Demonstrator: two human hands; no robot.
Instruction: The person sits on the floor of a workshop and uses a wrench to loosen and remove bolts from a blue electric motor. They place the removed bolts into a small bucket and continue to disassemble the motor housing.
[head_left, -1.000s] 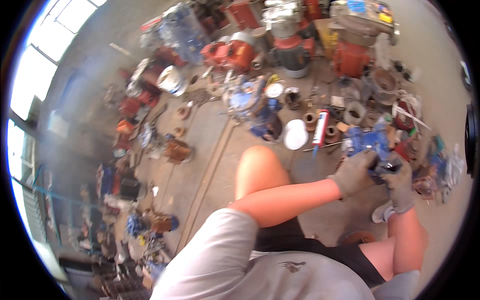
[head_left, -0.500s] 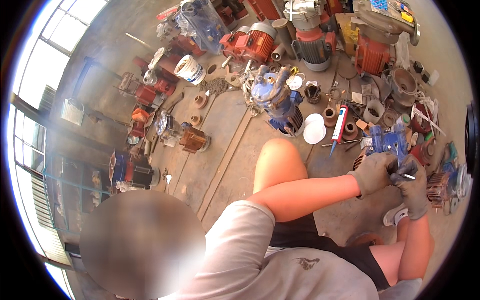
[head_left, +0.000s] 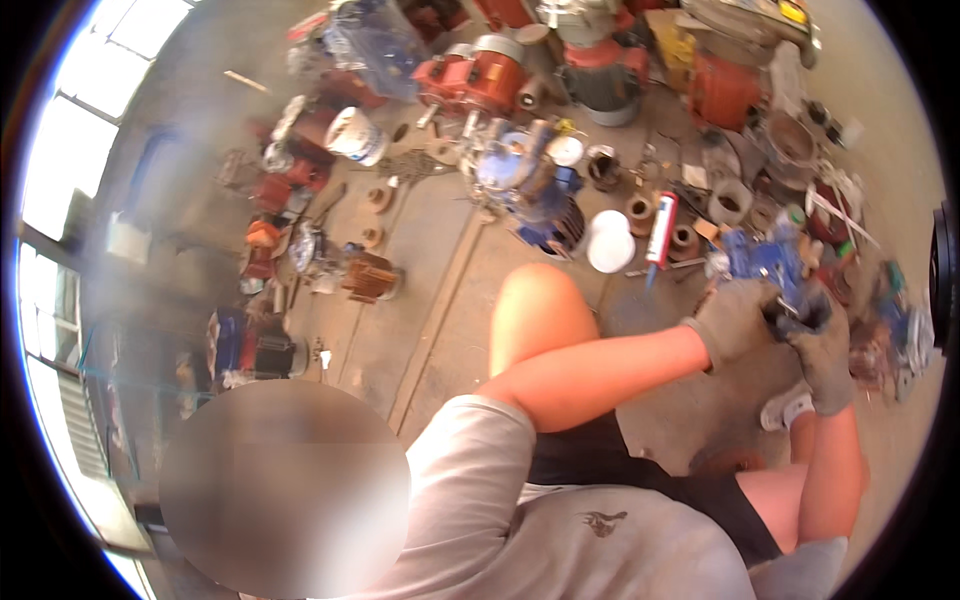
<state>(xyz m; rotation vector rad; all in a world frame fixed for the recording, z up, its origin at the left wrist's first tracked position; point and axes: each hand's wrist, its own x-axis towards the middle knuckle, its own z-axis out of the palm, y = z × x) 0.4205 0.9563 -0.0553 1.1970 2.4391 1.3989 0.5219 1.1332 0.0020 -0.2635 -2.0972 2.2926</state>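
My left hand (head_left: 738, 318), in a grey work glove, is closed with its fingertips meeting those of my right hand. My right hand (head_left: 824, 350), gloved too with dark fingers, is bent inward and closed. A small silvery metal piece (head_left: 787, 307) shows between the fingertips; blur hides its kind and which hand grips it. Just beyond the hands lies a blue machine housing (head_left: 765, 257), partly covered by them. A red and white sealant cartridge (head_left: 661, 230) with a blue nozzle lies to the left of the housing.
Round white lids (head_left: 611, 242) lie left of the cartridge. A blue motor unit (head_left: 525, 180) stands further left. Red motors (head_left: 488, 77), a white bucket (head_left: 357, 137) and a rusty finned motor (head_left: 371, 276) are spread over the floor. My bent knee (head_left: 543, 300) is beside the left forearm.
The whole view has shifted slightly, with the scene moving left and up and blurring. A thin white rod seen at my right fingers before is no longer visible. Both hands remain together.
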